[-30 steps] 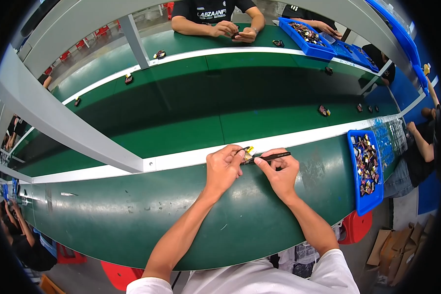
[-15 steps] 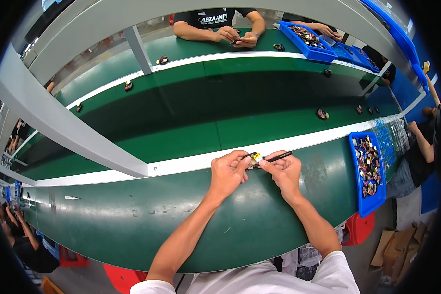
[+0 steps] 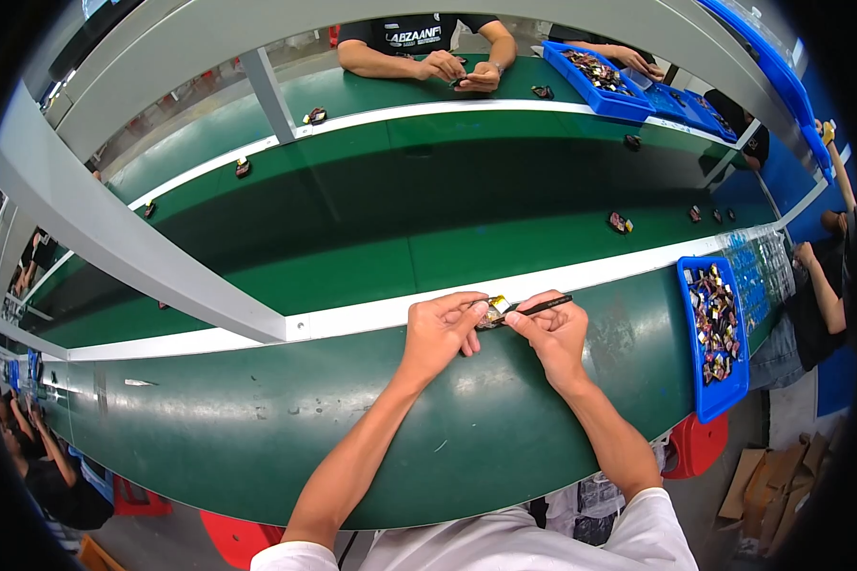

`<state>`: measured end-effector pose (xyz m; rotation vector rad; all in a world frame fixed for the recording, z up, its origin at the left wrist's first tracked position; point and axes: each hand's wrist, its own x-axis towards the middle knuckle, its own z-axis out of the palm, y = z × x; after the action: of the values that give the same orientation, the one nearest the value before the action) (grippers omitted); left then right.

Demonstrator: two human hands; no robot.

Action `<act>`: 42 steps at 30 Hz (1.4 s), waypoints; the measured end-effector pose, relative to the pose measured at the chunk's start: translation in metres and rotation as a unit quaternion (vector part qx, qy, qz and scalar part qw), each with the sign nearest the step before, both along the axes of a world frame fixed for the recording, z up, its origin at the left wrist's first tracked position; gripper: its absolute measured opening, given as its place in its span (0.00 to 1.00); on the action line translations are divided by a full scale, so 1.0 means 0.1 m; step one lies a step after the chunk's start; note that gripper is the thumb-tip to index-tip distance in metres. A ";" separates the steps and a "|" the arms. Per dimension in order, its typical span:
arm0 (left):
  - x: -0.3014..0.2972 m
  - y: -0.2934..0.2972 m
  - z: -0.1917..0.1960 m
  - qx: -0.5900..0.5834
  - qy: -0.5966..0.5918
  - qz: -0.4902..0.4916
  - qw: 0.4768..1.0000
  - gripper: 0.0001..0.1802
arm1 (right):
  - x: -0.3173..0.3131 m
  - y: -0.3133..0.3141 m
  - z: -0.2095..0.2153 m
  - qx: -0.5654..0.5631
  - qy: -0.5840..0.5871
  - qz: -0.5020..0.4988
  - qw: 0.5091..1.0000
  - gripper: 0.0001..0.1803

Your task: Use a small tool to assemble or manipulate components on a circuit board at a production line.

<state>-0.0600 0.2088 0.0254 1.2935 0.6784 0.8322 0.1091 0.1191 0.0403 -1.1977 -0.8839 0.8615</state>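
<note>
My left hand (image 3: pixel 445 328) is closed on a small part (image 3: pixel 496 306) with a yellow and white patch and dark sides. It is held above the near edge of the green bench, by the white rail. My right hand (image 3: pixel 554 333) pinches a slim black pen-shaped tool (image 3: pixel 546 305), its rear end pointing up to the right. The tool's front end reaches the small part; whether it is tweezers or a pen I cannot tell. Fingers hide much of the part.
A blue tray (image 3: pixel 699 381) full of small parts stands on the bench at right. Beyond the white rail (image 3: pixel 371 315) runs a green conveyor belt (image 3: pixel 352 271) carrying scattered parts (image 3: pixel 620 223). A grey frame post (image 3: pixel 162 238) rises at left. A co-worker (image 3: pixel 419 62) works across.
Parts on the belt have shifted slightly left. My hands stay in nearly the same place; the small part's yellow and white patch is tilted a little differently.
</note>
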 end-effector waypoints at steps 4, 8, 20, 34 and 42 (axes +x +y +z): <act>-0.01 0.01 -0.01 -0.013 -0.031 -0.001 0.999 0.13 | -0.08 0.00 0.00 0.063 -0.069 -0.036 0.995 0.08; -0.01 0.02 0.00 -0.018 -0.034 -0.006 0.999 0.13 | -0.06 -0.01 -0.08 0.068 -0.116 -0.054 0.989 0.08; -0.04 0.03 -0.01 -0.031 -0.046 -0.017 0.998 0.13 | -0.09 -0.02 -0.05 0.060 -0.149 -0.059 0.985 0.08; -0.03 0.00 -0.01 -0.032 -0.037 -0.013 0.999 0.12 | -0.08 -0.03 0.01 0.046 -0.191 -0.048 0.979 0.08; -0.04 0.01 -0.02 -0.039 -0.039 0.004 0.998 0.12 | -0.04 -0.04 0.09 0.069 -0.180 -0.047 0.980 0.08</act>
<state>-0.0636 0.2102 0.0231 1.1835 0.6485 0.8497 0.1052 0.1151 0.0492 -1.2828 -1.1491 0.5025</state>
